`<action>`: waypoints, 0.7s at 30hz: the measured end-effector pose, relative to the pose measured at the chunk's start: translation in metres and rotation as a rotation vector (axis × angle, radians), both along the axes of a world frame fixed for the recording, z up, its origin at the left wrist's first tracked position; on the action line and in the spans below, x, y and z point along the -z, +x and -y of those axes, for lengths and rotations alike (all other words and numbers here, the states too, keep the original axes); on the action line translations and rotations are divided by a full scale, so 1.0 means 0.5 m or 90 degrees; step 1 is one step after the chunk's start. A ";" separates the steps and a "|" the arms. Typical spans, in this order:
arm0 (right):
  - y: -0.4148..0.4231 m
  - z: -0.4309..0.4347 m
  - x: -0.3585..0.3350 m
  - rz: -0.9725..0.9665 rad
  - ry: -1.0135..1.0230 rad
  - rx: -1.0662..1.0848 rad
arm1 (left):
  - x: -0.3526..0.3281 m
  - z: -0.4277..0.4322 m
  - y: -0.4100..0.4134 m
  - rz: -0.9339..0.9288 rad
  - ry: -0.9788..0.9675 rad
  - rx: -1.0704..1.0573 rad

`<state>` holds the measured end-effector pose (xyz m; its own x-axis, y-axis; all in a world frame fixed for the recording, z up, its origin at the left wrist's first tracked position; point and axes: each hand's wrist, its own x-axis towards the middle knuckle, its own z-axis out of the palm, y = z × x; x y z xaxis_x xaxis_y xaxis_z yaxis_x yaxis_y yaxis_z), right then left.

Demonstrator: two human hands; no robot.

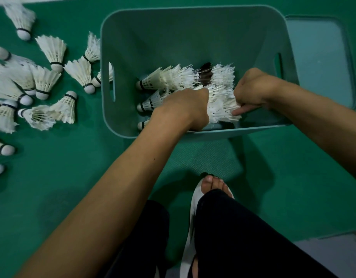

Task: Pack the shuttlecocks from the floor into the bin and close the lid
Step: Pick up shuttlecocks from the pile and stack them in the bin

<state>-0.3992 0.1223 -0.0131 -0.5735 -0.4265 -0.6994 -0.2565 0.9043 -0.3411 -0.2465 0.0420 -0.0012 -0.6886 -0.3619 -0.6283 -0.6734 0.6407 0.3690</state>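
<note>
A teal plastic bin (pixel 153 31) stands open on the green floor, with rows of white feather shuttlecocks (pixel 169 79) lying nested inside it. Both my hands are down in the bin. My left hand (pixel 187 109) is closed around a nested row of shuttlecocks (pixel 219 105) near the bin's front wall. My right hand (pixel 253 87) grips the feathered end of the same row, with one finger pointing left. Several loose shuttlecocks (pixel 52 51) lie scattered on the floor left of the bin. The bin's lid (pixel 321 59) lies flat on the floor to the right.
My knees in dark trousers and a foot in a white sandal (pixel 211 183) are just in front of the bin. Green mat floor (pixel 72 167) stretches between me and the loose shuttlecocks. A grey floor patch (pixel 333 251) shows at the lower right.
</note>
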 end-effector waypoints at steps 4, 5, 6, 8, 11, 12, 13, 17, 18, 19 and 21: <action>0.010 0.007 0.018 -0.028 0.072 -0.069 | 0.007 0.002 -0.003 0.000 0.021 0.036; 0.014 0.008 0.019 -0.057 0.104 -0.112 | 0.006 0.000 -0.004 0.006 0.036 0.047; 0.020 0.009 0.018 -0.091 0.128 -0.152 | 0.011 0.001 -0.006 0.005 0.048 0.055; 0.030 0.009 0.011 -0.143 0.143 -0.228 | 0.010 0.001 -0.005 0.010 0.058 0.067; 0.032 0.007 -0.004 -0.245 0.134 -0.285 | 0.002 0.011 -0.002 0.020 0.079 0.071; 0.029 0.006 -0.008 -0.279 0.123 -0.290 | -0.003 0.015 0.001 0.015 0.082 0.069; 0.027 0.007 -0.012 -0.306 0.098 -0.293 | -0.006 0.020 0.003 0.009 0.080 0.065; 0.032 0.010 -0.017 -0.291 -0.045 -0.346 | -0.011 0.028 0.011 0.026 0.052 0.077; 0.040 0.009 -0.017 -0.246 -0.042 -0.392 | -0.007 0.027 0.014 0.041 0.053 0.085; 0.047 0.008 -0.016 -0.200 -0.027 -0.439 | -0.004 0.025 0.016 0.050 0.056 0.090; 0.053 0.006 -0.005 -0.124 0.032 -0.485 | -0.002 0.024 0.021 0.050 0.073 0.090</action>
